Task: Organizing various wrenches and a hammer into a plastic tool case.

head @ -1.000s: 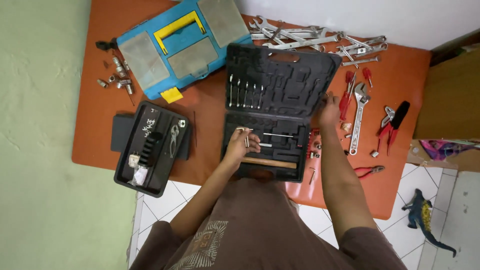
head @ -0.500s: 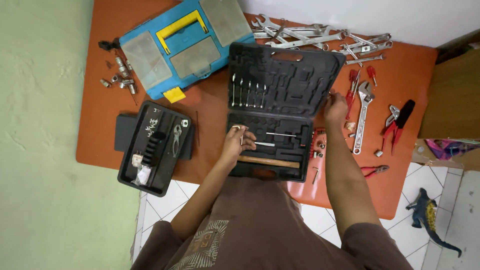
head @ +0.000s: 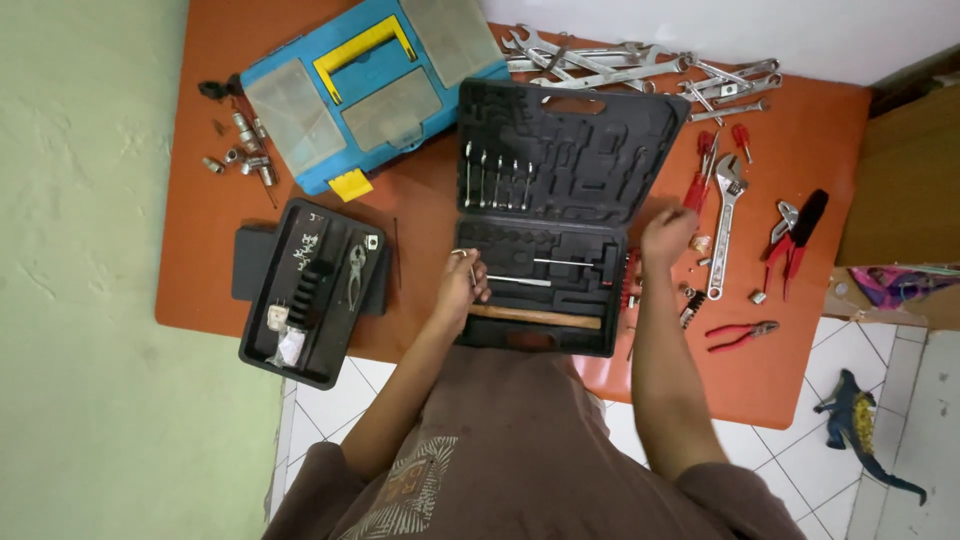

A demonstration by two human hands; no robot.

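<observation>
Black moulded plastic case (head: 560,215) lay open at frame centre on orange table (head: 200,270), ribbed slots holding slim steel bits, wooden-handled hammer (head: 535,317) along lower edge. Left hand (head: 461,288) curled narrow over lower-left tray, pinching small metal piece (head: 463,254). Right hand (head: 665,236) blurred beside case's right edge, loosely closed; contents impossible to tell.

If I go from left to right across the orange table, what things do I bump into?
Loose sockets → small black tray → big black tool case → adjustable wrench → red-handled pliers
</observation>
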